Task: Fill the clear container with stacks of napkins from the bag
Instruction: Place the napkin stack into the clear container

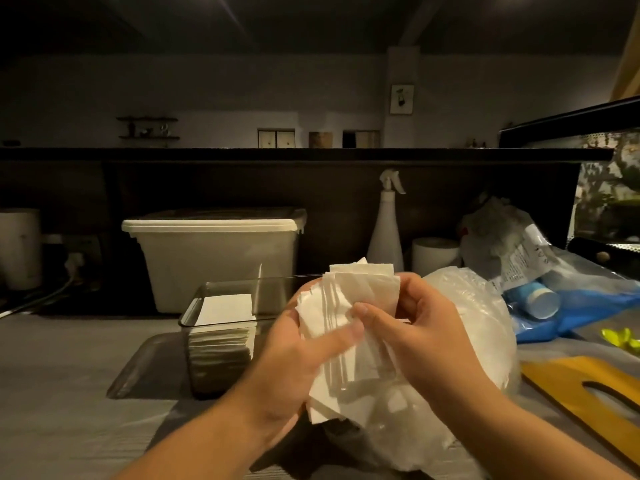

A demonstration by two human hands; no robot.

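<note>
L hand (294,355) + R hand (426,327) grip held fanned napkin stack (346,327) | square edges first, probably | then into clear container (194,327), beside stack w/in.

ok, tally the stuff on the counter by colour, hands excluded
White: 5 – held napkin stack, napkin stack in the clear container, lidded bin, spray bottle, paper roll
Clear: 2 – container, napkin bag
Blue: 2 – bag, capped bottle
Yellow-brown: 1 – wooden board
Total: 10
</note>
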